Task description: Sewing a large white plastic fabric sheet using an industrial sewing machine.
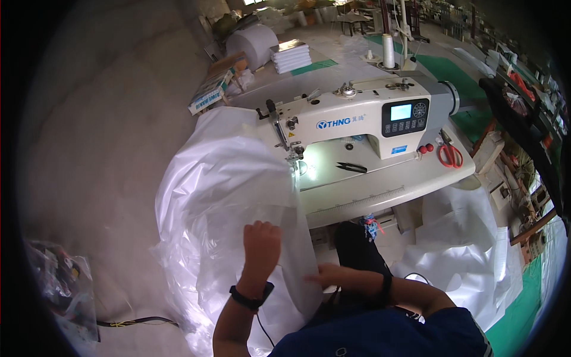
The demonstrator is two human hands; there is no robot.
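Observation:
A large sheet of thin white translucent plastic (pixel 238 196) drapes from the sewing machine's needle end down toward my lap. Its right edge runs under the lit needle area (pixel 297 168). My left hand (pixel 262 247) is closed with curled fingers on the upper face of the sheet; the fingertips are hidden. Further right and lower, my right hand (pixel 328 276) pinches the right edge of the sheet, its fingertips partly lost against the plastic. The white sewing machine (pixel 357 113) stands ahead of me, its small screen lit.
On the machine bed lie black thread snips (pixel 352 168) and red-handled scissors (pixel 450 156). A white thread cone (pixel 388 52) stands behind. At the back left are a big white roll (pixel 253 46) and stacked sheets (pixel 291 56). More white plastic (pixel 455 238) heaps at right.

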